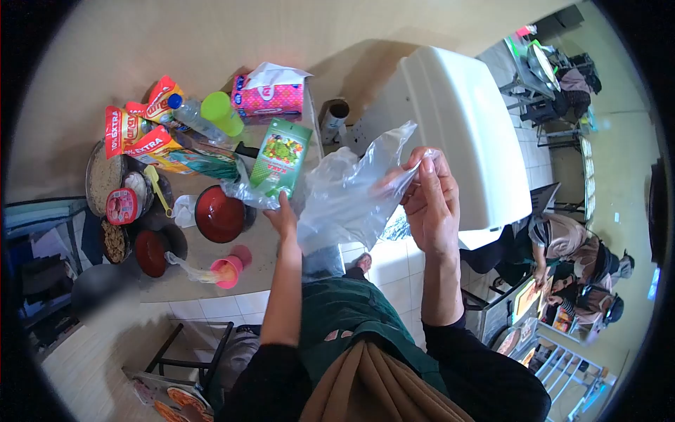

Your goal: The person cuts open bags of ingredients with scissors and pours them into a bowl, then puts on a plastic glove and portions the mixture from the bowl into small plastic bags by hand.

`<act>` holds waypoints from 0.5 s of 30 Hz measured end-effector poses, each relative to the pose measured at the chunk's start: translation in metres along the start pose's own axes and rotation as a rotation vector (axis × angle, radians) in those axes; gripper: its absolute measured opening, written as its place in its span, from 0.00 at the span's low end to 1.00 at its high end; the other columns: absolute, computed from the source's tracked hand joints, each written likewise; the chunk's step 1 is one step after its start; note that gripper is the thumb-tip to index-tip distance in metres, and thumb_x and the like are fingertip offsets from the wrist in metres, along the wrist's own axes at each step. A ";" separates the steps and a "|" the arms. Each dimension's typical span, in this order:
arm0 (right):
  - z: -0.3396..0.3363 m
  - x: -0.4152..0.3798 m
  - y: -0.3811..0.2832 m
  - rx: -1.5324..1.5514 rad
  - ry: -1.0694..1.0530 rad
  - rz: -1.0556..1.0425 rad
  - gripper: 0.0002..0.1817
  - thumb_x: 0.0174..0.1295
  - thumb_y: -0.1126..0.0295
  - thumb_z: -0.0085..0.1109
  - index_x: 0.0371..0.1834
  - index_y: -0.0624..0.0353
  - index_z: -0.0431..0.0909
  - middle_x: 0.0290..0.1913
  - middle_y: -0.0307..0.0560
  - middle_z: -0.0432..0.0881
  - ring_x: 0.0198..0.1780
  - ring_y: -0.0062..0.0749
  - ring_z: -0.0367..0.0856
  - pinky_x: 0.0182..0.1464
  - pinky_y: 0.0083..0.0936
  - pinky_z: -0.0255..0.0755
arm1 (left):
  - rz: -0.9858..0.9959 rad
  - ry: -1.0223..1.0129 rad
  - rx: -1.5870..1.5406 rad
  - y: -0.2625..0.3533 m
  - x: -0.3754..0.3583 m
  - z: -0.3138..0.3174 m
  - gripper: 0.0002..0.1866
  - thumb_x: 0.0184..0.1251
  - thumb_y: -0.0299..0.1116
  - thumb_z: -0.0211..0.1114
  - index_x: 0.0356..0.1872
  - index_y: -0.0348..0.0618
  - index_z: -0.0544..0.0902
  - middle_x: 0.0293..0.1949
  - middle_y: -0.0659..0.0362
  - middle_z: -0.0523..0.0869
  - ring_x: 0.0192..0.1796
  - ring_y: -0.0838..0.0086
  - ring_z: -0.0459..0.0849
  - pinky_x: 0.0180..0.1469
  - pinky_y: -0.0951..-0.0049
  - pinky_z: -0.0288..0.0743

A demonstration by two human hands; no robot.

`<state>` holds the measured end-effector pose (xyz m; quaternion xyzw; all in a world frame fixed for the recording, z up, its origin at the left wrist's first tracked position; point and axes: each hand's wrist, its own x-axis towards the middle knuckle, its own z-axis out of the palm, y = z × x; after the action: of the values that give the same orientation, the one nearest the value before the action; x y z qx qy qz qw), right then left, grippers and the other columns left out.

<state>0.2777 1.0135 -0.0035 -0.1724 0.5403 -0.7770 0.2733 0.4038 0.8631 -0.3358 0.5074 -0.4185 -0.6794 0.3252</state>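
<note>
My right hand point(432, 200) is closed in a pinch on the edge of a clear plastic bag point(344, 204), raised in front of my body. The bag hangs crumpled and spreads left toward my other hand. My left hand point(283, 219) is closed at the lower edge of a green packet point(281, 158) with a colourful picture on its front, thumb against it; the other fingers are largely hidden. Beside that hand, more clear plastic point(249, 193) lies on the table, close to a red-brown bowl point(221, 213).
On the table point(190, 281) are a pink tissue pack point(268, 97), green cup point(221, 112), water bottle point(195, 118), yellow-red packets point(158, 144), a second bowl point(150, 253) and pink cup point(226, 271). A large white container point(467, 133) stands right. Other people point(562, 239) work farther right.
</note>
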 end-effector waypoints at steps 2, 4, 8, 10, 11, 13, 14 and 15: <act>-0.012 -0.023 -0.015 0.074 -0.004 -0.022 0.13 0.75 0.58 0.40 0.48 0.57 0.66 0.35 0.48 0.81 0.37 0.29 0.83 0.41 0.26 0.78 | -0.334 -0.390 -0.097 0.034 -0.056 -0.026 0.37 0.68 0.56 0.53 0.67 0.36 0.61 0.64 0.49 0.69 0.64 0.60 0.70 0.66 0.56 0.60; -0.036 -0.053 -0.029 0.089 0.014 -0.048 0.13 0.76 0.59 0.40 0.48 0.57 0.66 0.35 0.48 0.81 0.37 0.30 0.83 0.40 0.26 0.78 | -0.672 -0.684 -0.309 0.134 -0.139 -0.012 0.41 0.68 0.66 0.45 0.69 0.41 0.62 0.67 0.53 0.68 0.66 0.61 0.69 0.68 0.53 0.57; -0.099 -0.130 -0.056 0.062 0.164 -0.100 0.12 0.76 0.60 0.39 0.48 0.57 0.65 0.38 0.46 0.78 0.37 0.27 0.82 0.39 0.24 0.79 | -0.594 -1.063 -0.455 0.183 -0.270 0.015 0.31 0.75 0.55 0.44 0.67 0.41 0.63 0.63 0.48 0.72 0.64 0.58 0.71 0.70 0.49 0.56; -0.141 -0.175 -0.070 -0.012 0.235 -0.099 0.12 0.76 0.60 0.39 0.48 0.57 0.65 0.39 0.41 0.75 0.37 0.22 0.81 0.39 0.20 0.79 | -0.427 -1.134 -0.258 0.171 -0.324 0.035 0.26 0.75 0.52 0.47 0.59 0.40 0.71 0.57 0.51 0.77 0.60 0.64 0.74 0.69 0.57 0.59; -0.160 -0.198 -0.074 -0.008 0.317 -0.085 0.11 0.76 0.62 0.39 0.47 0.56 0.66 0.37 0.38 0.73 0.31 0.17 0.76 0.33 0.16 0.75 | -0.384 -1.100 -0.199 0.151 -0.343 0.044 0.22 0.75 0.47 0.49 0.57 0.40 0.72 0.55 0.52 0.78 0.59 0.65 0.75 0.69 0.59 0.61; -0.206 -0.242 -0.071 -0.116 0.490 -0.087 0.10 0.76 0.62 0.40 0.45 0.56 0.68 0.36 0.35 0.71 0.26 0.12 0.68 0.27 0.12 0.65 | -0.306 -1.042 -0.075 0.109 -0.379 0.061 0.14 0.75 0.38 0.53 0.52 0.39 0.74 0.52 0.54 0.79 0.57 0.67 0.77 0.67 0.62 0.63; -0.229 -0.262 -0.068 -0.130 0.572 -0.093 0.10 0.76 0.62 0.41 0.43 0.55 0.68 0.33 0.32 0.69 0.24 0.10 0.61 0.23 0.11 0.56 | -0.344 -1.045 -0.042 0.108 -0.403 0.080 0.08 0.72 0.29 0.57 0.49 0.40 0.75 0.51 0.57 0.80 0.56 0.72 0.77 0.64 0.66 0.68; -0.250 -0.277 -0.064 -0.209 0.693 -0.156 0.10 0.76 0.62 0.42 0.42 0.55 0.69 0.27 0.30 0.68 0.22 0.08 0.60 0.21 0.12 0.53 | -0.385 -1.080 -0.038 0.095 -0.421 0.091 0.08 0.72 0.29 0.56 0.48 0.41 0.75 0.50 0.58 0.80 0.54 0.73 0.78 0.63 0.67 0.69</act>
<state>0.3404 1.3858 -0.0252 0.0332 0.6625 -0.7483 -0.0048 0.4331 1.2083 -0.0625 0.1494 -0.4130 -0.8967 -0.0555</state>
